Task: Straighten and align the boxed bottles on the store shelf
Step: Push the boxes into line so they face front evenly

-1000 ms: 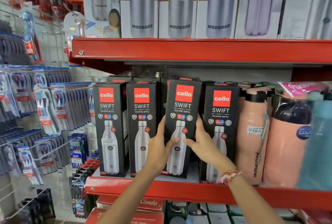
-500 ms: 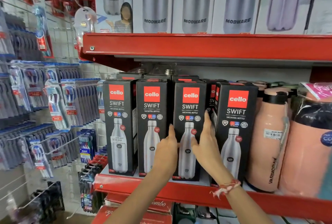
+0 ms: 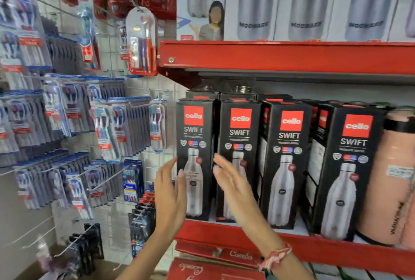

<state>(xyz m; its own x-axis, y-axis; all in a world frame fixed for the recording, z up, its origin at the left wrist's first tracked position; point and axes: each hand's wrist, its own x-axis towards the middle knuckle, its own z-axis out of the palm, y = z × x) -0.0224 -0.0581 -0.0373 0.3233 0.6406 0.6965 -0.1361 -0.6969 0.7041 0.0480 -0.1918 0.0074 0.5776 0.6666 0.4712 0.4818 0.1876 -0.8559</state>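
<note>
Both hands, left (image 3: 169, 199) and right (image 3: 231, 184), hover released, flanking the leftmost tall black cardboard bottle box (image 3: 195, 145) at the red metal shelf (image 3: 336, 250) end.

Two open hands flank the leftmost black boxed bottle (image 3: 195, 158) on a red store shelf (image 3: 292, 242): the left hand (image 3: 169, 192) at its left edge, the right hand (image 3: 231, 186) between it and the second box (image 3: 239, 158).

Four black boxed bottles (image 3: 289, 160), each marked with a red "cello" square and "SWIFT", are being displayed upright in a front row along the red shelf (image 3: 314, 250), more boxes standing behind.
</note>
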